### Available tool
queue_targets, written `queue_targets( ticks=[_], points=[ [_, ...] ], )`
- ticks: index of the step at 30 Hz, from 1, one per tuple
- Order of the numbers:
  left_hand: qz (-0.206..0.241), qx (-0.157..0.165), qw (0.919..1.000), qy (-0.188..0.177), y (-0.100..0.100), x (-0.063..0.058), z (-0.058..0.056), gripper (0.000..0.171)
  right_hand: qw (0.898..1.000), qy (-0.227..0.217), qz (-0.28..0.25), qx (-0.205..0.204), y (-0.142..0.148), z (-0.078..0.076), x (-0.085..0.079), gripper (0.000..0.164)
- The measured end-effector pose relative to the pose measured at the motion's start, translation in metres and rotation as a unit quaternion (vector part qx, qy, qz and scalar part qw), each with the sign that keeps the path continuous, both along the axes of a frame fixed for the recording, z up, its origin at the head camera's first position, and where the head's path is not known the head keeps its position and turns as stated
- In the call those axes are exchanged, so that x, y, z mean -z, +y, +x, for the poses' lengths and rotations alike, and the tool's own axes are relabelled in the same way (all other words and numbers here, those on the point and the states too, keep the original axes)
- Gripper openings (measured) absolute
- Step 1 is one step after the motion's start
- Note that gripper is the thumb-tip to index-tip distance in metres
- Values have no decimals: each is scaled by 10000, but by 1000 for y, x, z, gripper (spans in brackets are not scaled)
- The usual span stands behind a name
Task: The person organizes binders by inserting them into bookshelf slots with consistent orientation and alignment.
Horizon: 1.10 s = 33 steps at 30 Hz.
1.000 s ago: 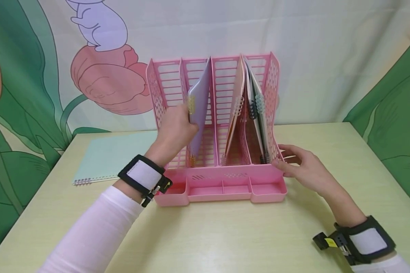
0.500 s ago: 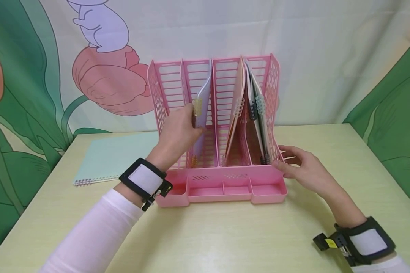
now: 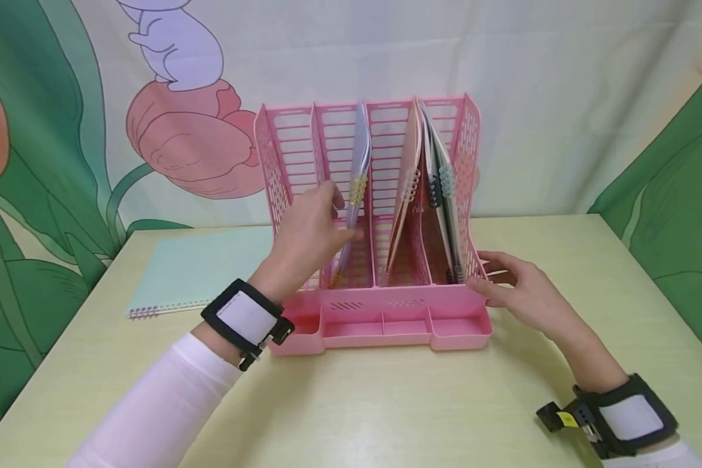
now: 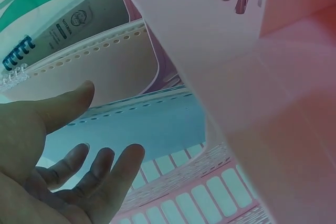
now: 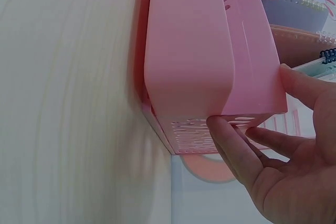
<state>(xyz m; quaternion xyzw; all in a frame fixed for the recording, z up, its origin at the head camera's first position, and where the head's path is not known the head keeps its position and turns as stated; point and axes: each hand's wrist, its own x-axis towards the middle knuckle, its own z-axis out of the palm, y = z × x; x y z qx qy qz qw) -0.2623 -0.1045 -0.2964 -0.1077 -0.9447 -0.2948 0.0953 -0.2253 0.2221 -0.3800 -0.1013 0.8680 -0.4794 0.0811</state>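
A lilac spiral notebook (image 3: 361, 146) with yellow rings stands in the second slot from the left of a pink desk file rack (image 3: 386, 296), leaning against the divider on its right. Beside it is my left hand (image 3: 307, 227); in the left wrist view its thumb and fingers (image 4: 126, 169) are spread apart, without a grip on the notebook. My right hand (image 3: 520, 286) holds the rack's front right corner. The right wrist view shows its thumb (image 5: 299, 82) on the front edge and its fingers against the perforated side.
Several spiral notebooks (image 3: 406, 182) stand in the rack's right slots. A mint-green spiral notebook (image 3: 199, 266) lies flat on the table (image 3: 386, 409), left of the rack. A printed cloth (image 3: 550, 117) hangs behind. Small compartments (image 3: 406, 325) line the rack's front.
The lilac notebook has swung right, from my left hand's grip to leaning on the divider. My left fingers have let go of it and spread. The right hand has stayed on the corner.
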Motion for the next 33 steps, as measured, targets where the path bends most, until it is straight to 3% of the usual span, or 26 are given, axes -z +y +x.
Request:
queue_targets(
  ticks=[10, 25, 33],
  points=[
    [-158, -41, 9999, 49, -7, 1, 5, 52, 10000, 27, 16, 15, 0, -1, -1, 73],
    [607, 2, 9980, 198, -45, -1, 15, 37, 9999, 26, -127, -12, 0, -1, 3, 73],
    [1235, 181, 9910, 477, -76, 3, 23, 30, 9998, 34, -181, -11, 1, 0, 3, 72]
  ],
)
